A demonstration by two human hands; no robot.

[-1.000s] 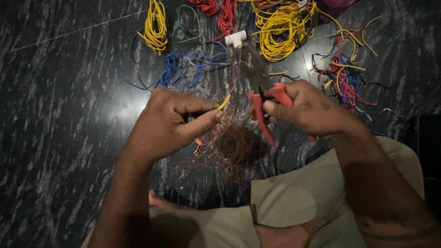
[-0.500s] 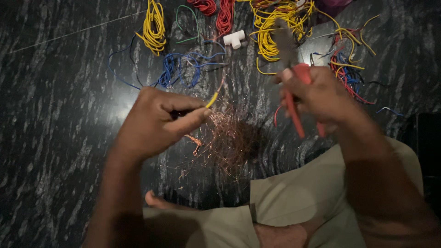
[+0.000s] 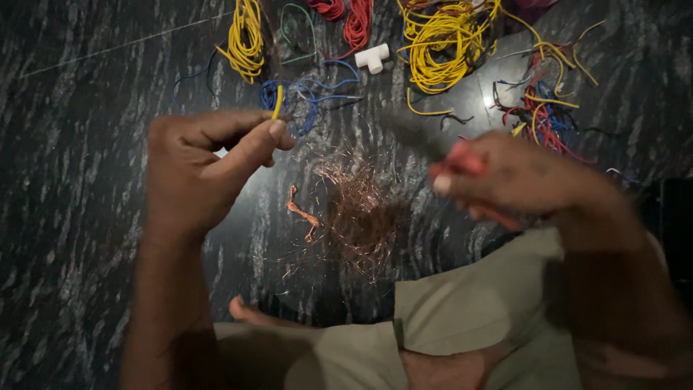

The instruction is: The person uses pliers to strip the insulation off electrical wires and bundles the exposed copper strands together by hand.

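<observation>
Left hand [image 3: 209, 170] pinches a short yellow wire [image 3: 278, 102] between thumb and forefinger, its long axis running toward twelve o'clock. Right hand [image 3: 520, 180], blurred, is wrapped tight on red-handled pliers [image 3: 440, 148], the nose aimed at ten o'clock toward the wire, well apart from it. The copper pile [image 3: 357, 209] lies at six o'clock, between both hands on the floor [image 3: 86, 144].

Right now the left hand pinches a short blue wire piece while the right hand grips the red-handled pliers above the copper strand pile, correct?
Not quite: the wire piece pinched in the left hand is yellow, not blue, as the head view shows. The rest holds: the right hand grips the red-handled pliers above the copper strand pile.
</observation>
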